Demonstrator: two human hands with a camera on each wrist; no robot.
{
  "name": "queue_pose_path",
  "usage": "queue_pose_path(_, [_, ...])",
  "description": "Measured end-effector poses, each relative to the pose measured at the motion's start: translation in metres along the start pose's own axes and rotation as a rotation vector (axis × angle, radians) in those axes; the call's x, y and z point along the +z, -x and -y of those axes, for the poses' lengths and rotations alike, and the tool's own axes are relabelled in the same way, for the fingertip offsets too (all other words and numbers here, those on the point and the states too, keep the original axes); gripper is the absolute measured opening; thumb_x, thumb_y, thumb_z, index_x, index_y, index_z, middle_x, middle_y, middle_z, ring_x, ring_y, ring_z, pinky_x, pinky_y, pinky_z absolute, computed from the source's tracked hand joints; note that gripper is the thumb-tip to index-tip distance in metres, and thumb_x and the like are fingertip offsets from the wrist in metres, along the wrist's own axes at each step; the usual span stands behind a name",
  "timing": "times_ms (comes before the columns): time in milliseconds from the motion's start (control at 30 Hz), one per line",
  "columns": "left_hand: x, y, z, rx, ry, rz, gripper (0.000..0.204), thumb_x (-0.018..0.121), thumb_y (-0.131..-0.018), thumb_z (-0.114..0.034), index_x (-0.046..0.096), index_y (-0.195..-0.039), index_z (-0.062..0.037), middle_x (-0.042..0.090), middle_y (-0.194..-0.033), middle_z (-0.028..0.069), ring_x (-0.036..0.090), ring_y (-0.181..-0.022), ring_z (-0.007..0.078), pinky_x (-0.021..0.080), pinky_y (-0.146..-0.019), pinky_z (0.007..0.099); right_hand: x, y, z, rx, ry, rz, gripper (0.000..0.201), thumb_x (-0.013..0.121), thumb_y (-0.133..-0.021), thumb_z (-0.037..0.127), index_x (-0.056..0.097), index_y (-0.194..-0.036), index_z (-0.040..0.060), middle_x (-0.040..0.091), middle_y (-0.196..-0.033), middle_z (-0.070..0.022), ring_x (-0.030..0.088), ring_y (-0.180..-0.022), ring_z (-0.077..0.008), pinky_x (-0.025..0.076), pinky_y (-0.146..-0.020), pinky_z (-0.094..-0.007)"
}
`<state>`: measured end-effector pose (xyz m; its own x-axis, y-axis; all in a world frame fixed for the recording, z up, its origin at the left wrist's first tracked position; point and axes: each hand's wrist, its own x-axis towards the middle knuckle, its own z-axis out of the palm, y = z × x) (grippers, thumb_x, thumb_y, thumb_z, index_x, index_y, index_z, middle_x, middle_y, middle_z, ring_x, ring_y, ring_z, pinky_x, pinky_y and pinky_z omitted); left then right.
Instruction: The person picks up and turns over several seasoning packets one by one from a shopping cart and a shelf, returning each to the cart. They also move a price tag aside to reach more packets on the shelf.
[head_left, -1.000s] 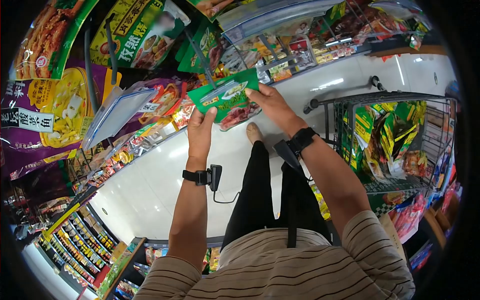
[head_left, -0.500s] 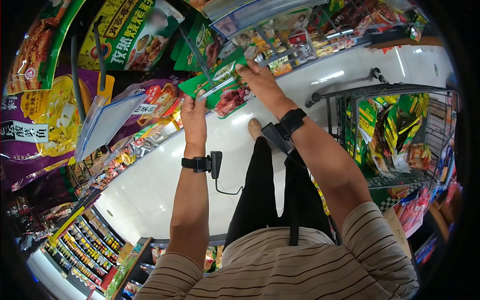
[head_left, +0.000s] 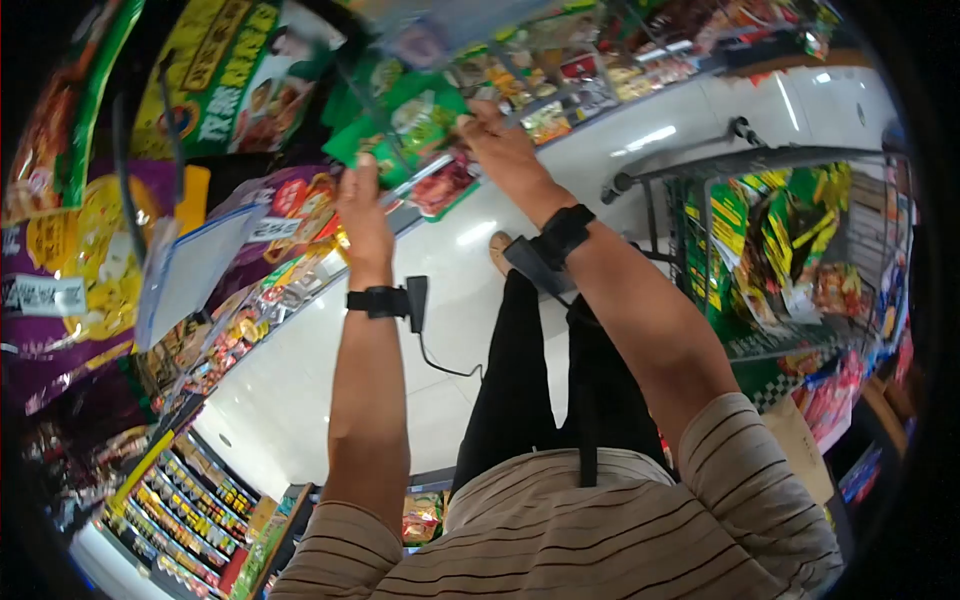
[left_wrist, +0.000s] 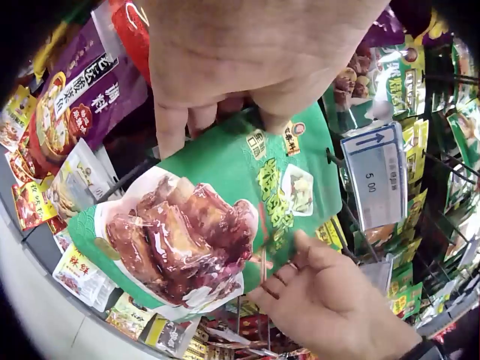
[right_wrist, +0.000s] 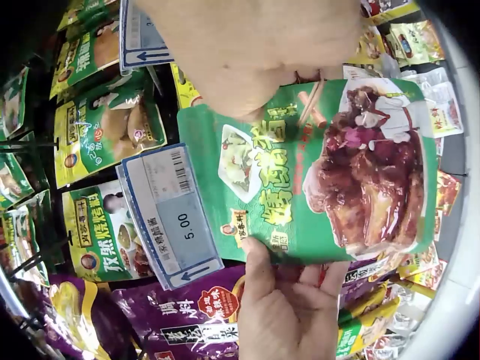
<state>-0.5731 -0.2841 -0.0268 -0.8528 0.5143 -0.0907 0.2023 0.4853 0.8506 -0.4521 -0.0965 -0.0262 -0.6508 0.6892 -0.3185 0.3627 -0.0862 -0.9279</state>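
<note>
A green seasoning packet (head_left: 438, 192) with a picture of glazed ribs is held between both hands at the rack, overlapping a hook in the head view. At its left edge is my left hand (head_left: 366, 222), pinching it with the thumb (right_wrist: 259, 262) in front and fingers partly behind. My right hand (head_left: 512, 160) grips the opposite edge; in the left wrist view its thumb (left_wrist: 301, 244) lies at the packet's border. A price tag (right_wrist: 174, 214) reading 5.00 hangs right beside the packet.
Purple seasoning bags (head_left: 95, 270) and yellow-green packets (head_left: 220, 90) hang on rack hooks at left. Another clear tag holder (head_left: 195, 275) juts out toward the left arm. A shopping cart (head_left: 690, 185) loaded with green packets stands at right on the pale floor (head_left: 300, 400).
Both hands have moved up and inward toward the rack, carrying the green packet along the hook. The packet now sits closer to the other hanging green ones.
</note>
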Motion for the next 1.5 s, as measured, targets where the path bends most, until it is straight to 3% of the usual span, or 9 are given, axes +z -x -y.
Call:
queue_pose_path(33, [-0.002, -0.008, 0.017, 0.18, -0.27, 0.014, 0.038, 0.058, -0.097, -0.011, 0.057, -0.134, -0.0046, 0.063, -0.123, 0.0145, 0.061, -0.106, 0.0276, 0.049, -0.093, 0.0405, 0.012, -0.014, -0.035, -0.196, -0.13, -0.079, 0.042, 0.058, -0.094, 0.033, 0.06, -0.114, -0.0039, 0.069, -0.089, -0.0276, 0.068, -0.09, -0.0397, 0.052, -0.082, -0.0457])
queue_pose_path(67, [-0.01, -0.016, 0.03, 0.669, -0.724, -0.094, 0.052, 0.06, -0.087, 0.001, 0.053, -0.139, -0.002, 0.058, -0.133, 0.0214, 0.057, -0.119, 0.0387, 0.045, -0.103, 0.0451, 0.012, -0.016, -0.05, -0.245, -0.147, -0.08, 0.039, 0.057, -0.095, 0.032, 0.06, -0.113, -0.0021, 0.068, -0.089, -0.0245, 0.066, -0.09, -0.0361, 0.051, -0.082, -0.0439])
queue_pose_path(367, [0.008, -0.053, -0.024, -0.15, 0.401, -0.121, 0.037, 0.056, -0.095, -0.008, 0.054, -0.127, 0.0101, 0.059, -0.126, 0.0271, 0.056, -0.12, 0.0409, 0.043, -0.104, 0.0417, -0.048, 0.105, -0.044, 0.087, -0.208, 0.124, 0.022, 0.056, -0.097, 0.02, 0.062, -0.111, 0.0042, 0.064, -0.09, -0.0046, 0.058, -0.084, -0.0121, 0.049, -0.076, -0.029])
queue_pose_path(500, [0.003, -0.04, 0.0, 0.529, -0.583, -0.002, 0.033, 0.057, -0.1, -0.018, 0.055, -0.126, 0.0019, 0.057, -0.127, 0.015, 0.06, -0.112, 0.0263, 0.053, -0.089, 0.0391, -0.088, 0.145, -0.032, 0.264, -0.357, 0.235, 0.02, 0.055, -0.098, 0.02, 0.062, -0.108, 0.0052, 0.067, -0.094, -0.0036, 0.061, -0.087, -0.0109, 0.05, -0.076, -0.0269])
queue_pose_path(600, [0.014, -0.023, 0.023, 0.004, 0.443, 0.014, 0.04, 0.06, -0.097, -0.018, 0.055, -0.13, 0.0039, 0.06, -0.127, 0.0226, 0.056, -0.119, 0.0347, 0.044, -0.103, 0.0406, -0.115, 0.17, -0.016, 0.319, -0.451, 0.219, 0.023, 0.054, -0.097, 0.025, 0.062, -0.098, 0.0031, 0.068, -0.09, -0.0059, 0.062, -0.081, -0.0134, 0.052, -0.07, -0.029])
queue_pose_path(667, [0.001, -0.026, 0.056, 0.141, 0.064, 0.143, 0.03, 0.051, -0.101, -0.021, 0.059, -0.12, 0.001, 0.061, -0.118, 0.0131, 0.057, -0.115, 0.0256, 0.046, -0.102, 0.0411, -0.132, 0.183, -0.014, 0.305, -0.468, 0.253, 0.024, 0.053, -0.096, 0.025, 0.062, -0.098, 0.0031, 0.068, -0.09, -0.0062, 0.063, -0.082, -0.013, 0.053, -0.07, -0.0289])
queue_pose_path(733, [0.016, 0.018, -0.011, -0.351, 0.351, 0.081, 0.027, 0.046, -0.103, -0.021, 0.06, -0.113, -0.0007, 0.059, -0.115, 0.01, 0.057, -0.113, 0.022, 0.046, -0.102, 0.0416, -0.15, 0.198, -0.015, 0.286, -0.466, 0.286, 0.024, 0.052, -0.096, 0.025, 0.062, -0.098, 0.0031, 0.069, -0.09, -0.0063, 0.064, -0.081, -0.013, 0.054, -0.07, -0.0287])
queue_pose_path(1300, [0.1, 0.262, -0.136, -0.541, 0.194, 0.542, 0.056, 0.058, -0.098, -0.04, 0.05, -0.135, 0.0018, 0.061, -0.122, 0.0195, 0.062, -0.113, 0.0277, 0.049, -0.097, 0.0382, -0.403, 0.281, -0.096, 0.236, -0.068, 0.058, 0.026, 0.054, -0.098, 0.025, 0.064, -0.106, 0.0025, 0.066, -0.083, -0.0025, 0.063, -0.075, -0.0114, 0.053, -0.068, -0.0271])
queue_pose_path(1500, [0.1, 0.277, -0.154, -0.514, 0.202, 0.508, 0.055, 0.057, -0.098, -0.04, 0.051, -0.134, 0.003, 0.062, -0.12, 0.0186, 0.063, -0.109, 0.0268, 0.05, -0.096, 0.038, -0.458, 0.281, -0.136, 0.021, 0.596, 0.092, 0.025, 0.055, -0.091, 0.024, 0.069, -0.098, 0.0038, 0.07, -0.089, -0.0183, 0.068, -0.08, -0.0346, 0.054, -0.073, -0.0416])
